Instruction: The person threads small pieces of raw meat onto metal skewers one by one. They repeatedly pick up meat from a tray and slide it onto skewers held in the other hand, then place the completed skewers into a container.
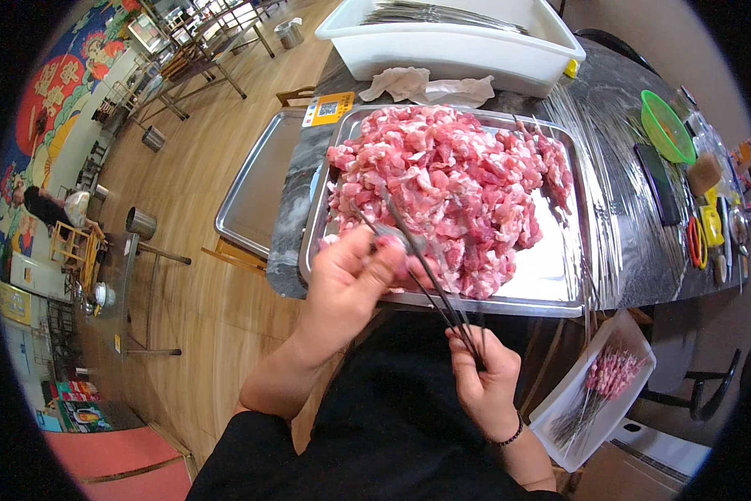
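Observation:
A heap of raw meat pieces (438,181) fills much of a steel tray (538,304) on the dark marbled table. My left hand (347,282) pinches a piece of raw meat (391,241) at the tray's near edge, partly blurred. In my right hand (485,376) are several metal skewers (435,278), held by their lower ends, with their tips slanting up toward my left hand and the heap. A few skewers threaded with meat (554,169) lie at the heap's right side. Many bare skewers (595,206) are spread just right of the tray.
A white tub (438,59) holding skewers stands behind the tray. A white bin (544,426) with meat skewers is low at right. A green basket (667,128), phone (657,185) and scissors (696,243) lie at right. A steel tray (256,188) is at left; a person works far left.

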Action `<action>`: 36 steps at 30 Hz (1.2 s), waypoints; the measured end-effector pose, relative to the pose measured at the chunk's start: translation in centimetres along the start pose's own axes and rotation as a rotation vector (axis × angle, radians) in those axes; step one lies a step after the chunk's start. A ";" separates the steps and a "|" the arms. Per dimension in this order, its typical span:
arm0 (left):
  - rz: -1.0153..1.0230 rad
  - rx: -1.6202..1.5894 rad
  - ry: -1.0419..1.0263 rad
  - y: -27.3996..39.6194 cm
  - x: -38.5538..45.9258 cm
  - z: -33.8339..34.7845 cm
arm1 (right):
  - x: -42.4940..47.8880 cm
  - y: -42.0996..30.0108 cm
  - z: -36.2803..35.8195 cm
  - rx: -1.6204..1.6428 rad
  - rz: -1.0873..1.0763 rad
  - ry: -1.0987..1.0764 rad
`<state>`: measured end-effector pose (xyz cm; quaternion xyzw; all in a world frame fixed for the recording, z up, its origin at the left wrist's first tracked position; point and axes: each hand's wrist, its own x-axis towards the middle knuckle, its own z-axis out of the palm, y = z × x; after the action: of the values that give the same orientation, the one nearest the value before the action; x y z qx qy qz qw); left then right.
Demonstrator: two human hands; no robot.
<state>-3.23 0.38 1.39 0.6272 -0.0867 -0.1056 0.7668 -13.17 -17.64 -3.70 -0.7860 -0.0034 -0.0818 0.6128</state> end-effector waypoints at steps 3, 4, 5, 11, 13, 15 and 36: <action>0.038 0.447 -0.128 0.4 0.8 -0.4 | 0.8 0.3 -0.3 0.061 0.037 0.061; 0.177 0.609 -0.122 0.7 1.2 -0.8 | 0.7 0.9 -0.7 0.108 0.072 0.112; 0.317 0.770 -0.117 1.1 1.7 -1.1 | 0.6 1.6 -1.1 0.155 0.108 0.163; 0.574 0.949 0.117 3.4 4.6 -3.2 | 0.8 1.3 -3.8 0.319 0.195 0.300; 0.578 1.085 0.164 4.7 5.8 -3.3 | 0.5 0.9 -3.8 0.327 0.216 0.304; 0.610 1.144 0.115 4.5 7.0 -3.1 | 0.6 -0.5 -4.1 0.216 0.203 0.196; 0.080 -0.329 0.087 0.9 3.4 -2.4 | -0.9 0.3 -0.5 0.061 0.089 0.020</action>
<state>0.73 1.91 1.79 0.4934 -0.0598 -0.0602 0.8657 -14.14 -18.07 -3.97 -0.7656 0.0355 -0.0622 0.6394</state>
